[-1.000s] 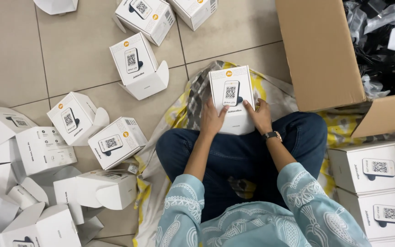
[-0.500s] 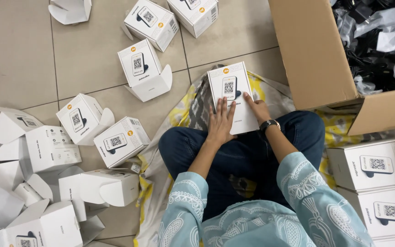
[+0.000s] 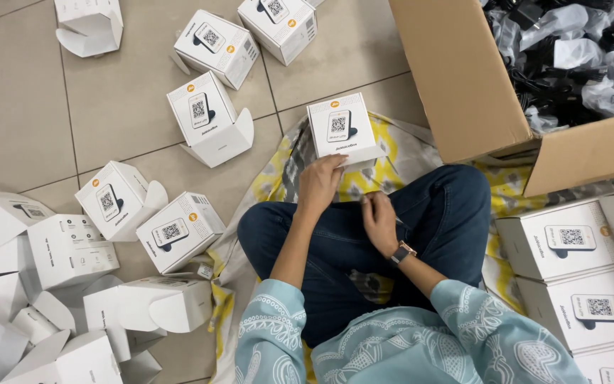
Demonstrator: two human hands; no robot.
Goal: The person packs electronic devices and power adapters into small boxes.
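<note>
I sit cross-legged in blue jeans on a yellow patterned cloth [image 3: 278,167]. A small white carton [image 3: 342,131] with a printed square code and an orange dot stands on the cloth beyond my knees. My left hand [image 3: 319,183] grips its near edge. My right hand [image 3: 379,219], a watch on its wrist, hovers over my lap apart from the carton. Its fingers are drawn together, and whether they pinch anything is unclear.
A big brown cardboard box [image 3: 463,92] of black parts in clear bags stands at the upper right. Closed white cartons [image 3: 563,238] are stacked at my right. Several more white cartons [image 3: 207,114], some with open flaps [image 3: 143,306], lie on the tiled floor at my left.
My right hand has left the carton and come back over my lap. My left hand stays on the carton. The view has shifted slightly.
</note>
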